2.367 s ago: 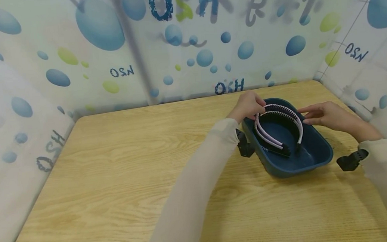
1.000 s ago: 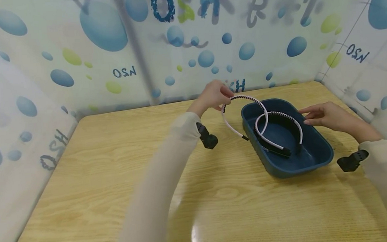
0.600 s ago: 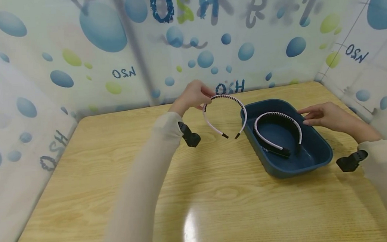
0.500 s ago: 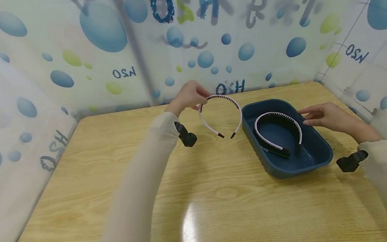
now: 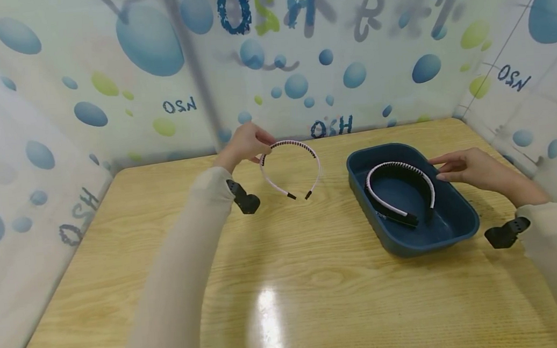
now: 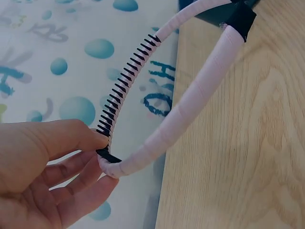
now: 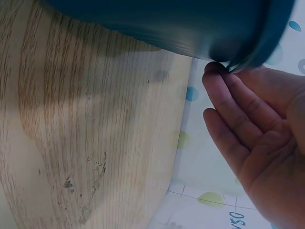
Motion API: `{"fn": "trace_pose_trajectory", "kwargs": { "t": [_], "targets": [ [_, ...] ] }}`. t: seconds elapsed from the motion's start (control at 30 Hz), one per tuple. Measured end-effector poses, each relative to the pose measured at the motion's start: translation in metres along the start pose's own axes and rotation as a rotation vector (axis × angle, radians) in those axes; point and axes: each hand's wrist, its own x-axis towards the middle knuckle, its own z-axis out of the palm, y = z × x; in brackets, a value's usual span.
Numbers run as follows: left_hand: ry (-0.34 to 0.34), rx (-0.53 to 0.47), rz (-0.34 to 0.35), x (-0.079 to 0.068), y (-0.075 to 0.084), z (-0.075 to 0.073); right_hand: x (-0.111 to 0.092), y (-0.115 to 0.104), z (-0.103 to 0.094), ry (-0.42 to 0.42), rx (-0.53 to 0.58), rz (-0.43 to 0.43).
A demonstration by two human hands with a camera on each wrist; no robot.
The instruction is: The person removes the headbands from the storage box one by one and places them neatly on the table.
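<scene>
One pink headband (image 6: 190, 107) has left the blue tub (image 5: 451, 216).

A light wood-grained table (image 5: 342, 315) reaches a white back wall (image 5: 279, 112), with a left wall (image 5: 19, 284) and a right wall (image 5: 553, 114) beside it. Blue spots (image 5: 150, 40), green spots (image 5: 164, 126) and mirrored lettering (image 5: 179, 105) pattern them. A grey shadow (image 5: 192, 67) slants down the back; a bright reflection (image 5: 269, 325) gleams on the nearer tabletop.

Lt pink toothed headband (image 6: 190, 106), in L hand (image 5: 245, 143)
</scene>
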Motion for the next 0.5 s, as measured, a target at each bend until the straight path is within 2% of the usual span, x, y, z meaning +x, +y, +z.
{"fn": "trace_pose_trajectory", "kwargs": {
  "t": [0.27,0.5],
  "targets": [
    [0.006,-0.02,-0.032,-0.006,-0.02,-0.015,0.0,0.002,0.001,0.002,-0.011,0.0],
    [0.033,0.014,-0.079,-0.014,-0.039,-0.026,0.0,0.003,0.001,-0.002,0.005,0.005]
  ]
}}
